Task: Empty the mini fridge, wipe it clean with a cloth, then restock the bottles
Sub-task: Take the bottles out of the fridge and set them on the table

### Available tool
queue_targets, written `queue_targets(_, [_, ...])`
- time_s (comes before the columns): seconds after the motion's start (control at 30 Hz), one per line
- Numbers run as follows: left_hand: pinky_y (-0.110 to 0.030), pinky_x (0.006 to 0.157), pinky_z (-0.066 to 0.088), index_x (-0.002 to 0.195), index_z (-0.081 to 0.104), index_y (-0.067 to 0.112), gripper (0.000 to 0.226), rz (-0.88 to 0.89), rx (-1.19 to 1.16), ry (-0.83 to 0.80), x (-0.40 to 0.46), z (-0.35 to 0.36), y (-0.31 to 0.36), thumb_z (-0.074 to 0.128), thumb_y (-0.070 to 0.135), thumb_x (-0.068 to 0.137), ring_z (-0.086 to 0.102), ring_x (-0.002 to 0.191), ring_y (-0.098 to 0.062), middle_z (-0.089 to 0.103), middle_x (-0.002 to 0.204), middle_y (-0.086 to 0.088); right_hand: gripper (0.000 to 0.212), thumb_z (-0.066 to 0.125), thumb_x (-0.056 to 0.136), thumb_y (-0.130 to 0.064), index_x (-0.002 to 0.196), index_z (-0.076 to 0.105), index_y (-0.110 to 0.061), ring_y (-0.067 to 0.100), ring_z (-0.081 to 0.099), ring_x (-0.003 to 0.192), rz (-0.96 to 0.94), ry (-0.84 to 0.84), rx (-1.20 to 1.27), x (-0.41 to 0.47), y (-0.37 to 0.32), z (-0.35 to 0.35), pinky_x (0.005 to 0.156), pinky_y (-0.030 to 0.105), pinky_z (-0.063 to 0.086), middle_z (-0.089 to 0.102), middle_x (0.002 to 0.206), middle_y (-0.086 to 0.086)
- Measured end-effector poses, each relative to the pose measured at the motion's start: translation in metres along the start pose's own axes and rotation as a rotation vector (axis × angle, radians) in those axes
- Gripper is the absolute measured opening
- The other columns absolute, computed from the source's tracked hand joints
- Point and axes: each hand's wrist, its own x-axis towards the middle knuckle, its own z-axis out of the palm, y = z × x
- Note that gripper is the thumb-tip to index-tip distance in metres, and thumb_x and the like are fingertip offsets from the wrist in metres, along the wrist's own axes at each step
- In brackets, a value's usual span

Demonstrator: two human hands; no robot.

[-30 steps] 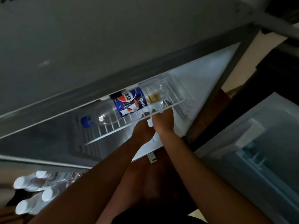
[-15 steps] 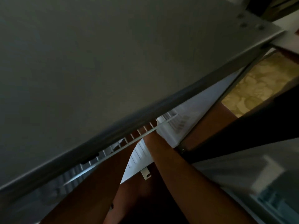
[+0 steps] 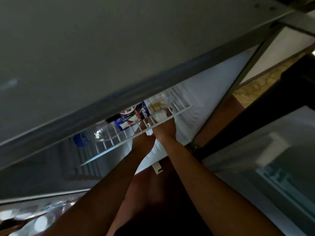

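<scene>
Reaching from six o'clock, I see my left hand point(image 3: 143, 142) and right hand point(image 3: 164, 129) touching the white wire shelf point(image 3: 119, 143), grip unclear, while a clear, nearly empty blue-labelled cola bottle point(image 3: 119, 123) lies on it inside the smooth grey mini fridge point(image 3: 102, 48).

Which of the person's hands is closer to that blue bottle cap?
Left. The left hand sits under the wire shelf, nearer the blue cap; the right hand is farther, by the bottle's other end.
</scene>
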Motion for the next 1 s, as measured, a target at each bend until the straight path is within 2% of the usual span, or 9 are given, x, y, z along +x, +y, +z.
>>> queue_targets(0.1, [-0.034, 0.094, 0.054, 0.139, 0.052, 0.023, 0.057, 0.001, -0.061, -0.001, -0.019, -0.006, -0.004, 0.072, 0.022, 0.085, 0.063, 0.107, -0.008, 0.065, 0.124, 0.004, 0.065, 0.073, 0.084, -0.039, 0.14, 0.041, -0.032, 0.022, 0.053, 0.125, 0.011, -0.021, -0.009, -0.014, 0.007, -0.008, 0.09, 0.026, 0.04, 0.052, 0.137, -0.001])
queue_targets(0.17, [-0.043, 0.101, 0.05, 0.138, 0.051, 0.025, 0.058, 0.016, -0.016, -0.029, -0.03, -0.01, -0.007, 0.073, 0.021, 0.085, 0.059, 0.119, -0.016, 0.062, 0.131, 0.005, 0.061, 0.072, 0.084, -0.036, 0.136, 0.042, -0.032, 0.022, 0.055, 0.121, 0.014, -0.052, -0.036, -0.021, 0.01, -0.012, 0.085, 0.024, 0.04, 0.053, 0.133, 0.0])
queue_targets(0.27, [-0.042, 0.099, 0.05, 0.138, 0.047, 0.036, 0.062, 0.072, 0.003, -0.03, -0.052, -0.012, -0.012, 0.072, 0.015, 0.086, 0.06, 0.116, -0.012, 0.061, 0.128, 0.019, 0.048, 0.072, 0.079, -0.035, 0.119, 0.046, -0.038, 0.017, 0.061, 0.105, -0.025, -0.061, -0.104, -0.037, 0.019, -0.015, 0.072, 0.023, 0.042, 0.058, 0.118, -0.006])
queue_targets(0.37, [-0.038, 0.096, 0.052, 0.135, 0.048, 0.044, 0.06, 0.076, -0.007, -0.002, -0.075, -0.01, -0.017, 0.072, 0.017, 0.087, 0.06, 0.112, -0.006, 0.06, 0.124, 0.028, 0.043, 0.072, 0.078, -0.038, 0.113, 0.047, -0.038, 0.014, 0.06, 0.094, -0.029, -0.052, -0.11, -0.054, 0.029, -0.017, 0.076, 0.027, 0.046, 0.061, 0.109, -0.009])
queue_targets(0.5, [-0.04, 0.093, 0.055, 0.142, 0.044, 0.041, 0.067, 0.089, -0.019, 0.0, -0.107, -0.012, -0.027, 0.073, 0.017, 0.087, 0.059, 0.115, -0.01, 0.056, 0.137, 0.016, 0.037, 0.071, 0.08, -0.047, 0.108, 0.049, -0.038, 0.018, 0.063, 0.094, 0.022, -0.03, -0.058, -0.077, 0.04, -0.018, 0.084, 0.037, 0.055, 0.063, 0.104, -0.006])
queue_targets(0.6, [-0.034, 0.094, 0.053, 0.144, 0.043, 0.037, 0.068, 0.114, 0.016, 0.023, -0.13, -0.016, -0.036, 0.074, 0.02, 0.086, 0.06, 0.115, -0.011, 0.053, 0.14, 0.015, 0.036, 0.068, 0.084, -0.053, 0.107, 0.057, -0.028, 0.017, 0.063, 0.095, 0.018, 0.041, 0.004, -0.095, 0.044, -0.017, 0.086, 0.033, 0.052, 0.064, 0.095, -0.009])
queue_targets(0.67, [-0.034, 0.095, 0.053, 0.141, 0.045, 0.039, 0.064, 0.095, 0.003, 0.032, -0.146, -0.019, -0.042, 0.073, 0.026, 0.085, 0.061, 0.114, -0.01, 0.055, 0.139, 0.015, 0.036, 0.067, 0.084, -0.054, 0.104, 0.061, -0.025, 0.014, 0.063, 0.094, 0.029, 0.076, 0.011, -0.11, 0.047, -0.014, 0.085, 0.028, 0.048, 0.065, 0.092, -0.011])
queue_targets(0.83, [-0.039, 0.098, 0.051, 0.137, 0.044, 0.043, 0.067, 0.011, -0.027, 0.042, -0.189, -0.032, -0.06, 0.055, 0.06, 0.073, 0.063, 0.112, -0.008, 0.062, 0.131, 0.011, 0.037, 0.066, 0.084, -0.055, 0.102, 0.065, -0.022, 0.016, 0.066, 0.094, 0.022, 0.061, -0.017, -0.153, 0.062, 0.002, 0.087, 0.03, 0.052, 0.068, 0.093, -0.01])
queue_targets(1.0, [-0.038, 0.099, 0.05, 0.139, 0.04, 0.045, 0.065, -0.055, -0.057, 0.082, -0.241, -0.05, -0.086, 0.055, 0.06, 0.077, 0.061, 0.114, -0.007, 0.065, 0.126, 0.01, 0.037, 0.065, 0.082, -0.057, 0.099, 0.066, -0.024, 0.018, 0.065, 0.097, 0.026, 0.008, -0.081, -0.202, 0.079, 0.025, 0.091, 0.037, 0.052, 0.069, 0.096, -0.008])
